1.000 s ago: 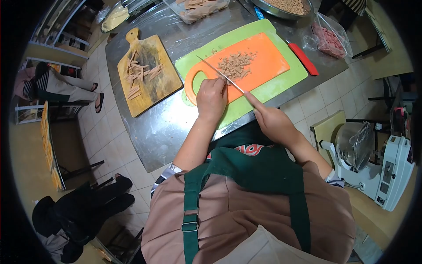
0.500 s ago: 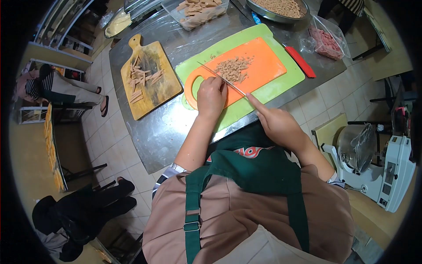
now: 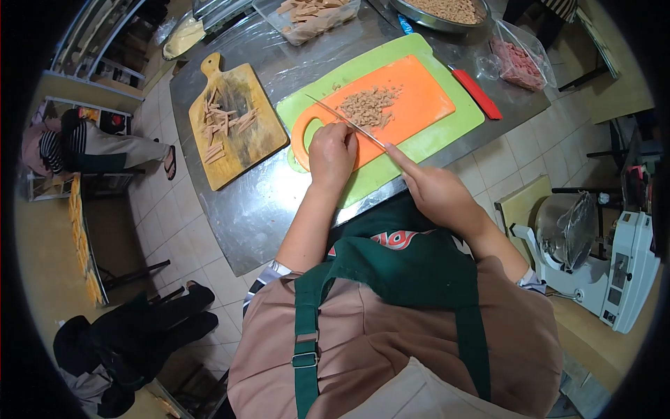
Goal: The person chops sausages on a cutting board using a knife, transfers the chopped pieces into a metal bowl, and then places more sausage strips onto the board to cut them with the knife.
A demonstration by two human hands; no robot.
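at the far left of the scene a seated person's legs [image 3: 105, 143] are seen on the tiled floor, well apart from the steel table [image 3: 251, 202]. on the table's left part a wooden cutting board [image 3: 234, 122] is laid, with brown strips [image 3: 223, 120] scattered over it. further right an orange cutting board [image 3: 412, 101] is set on top of a green cutting board [image 3: 447, 133]. the left hand [image 3: 333, 155] is curled knuckles-up and pressed down near the orange board's handle end; what is held under the fingers cannot be told (they are hidden by the hand itself). just right of it a knife [image 3: 345, 122] is laid across the board, its tip pointing far and left, its blade touching the near edge of a heap of chopped brown pieces [image 3: 368, 106] in the board's middle. the knife's handle is gripped in the closed right hand [image 3: 436, 192], forefinger stretched along the blade's back. a red-handled tool [image 3: 478, 93] is seen just right of the green board, and a clear bag of pink pieces [image 3: 520, 63] beyond it. at the far edge a metal bowl [image 3: 447, 10] of brown bits is placed.
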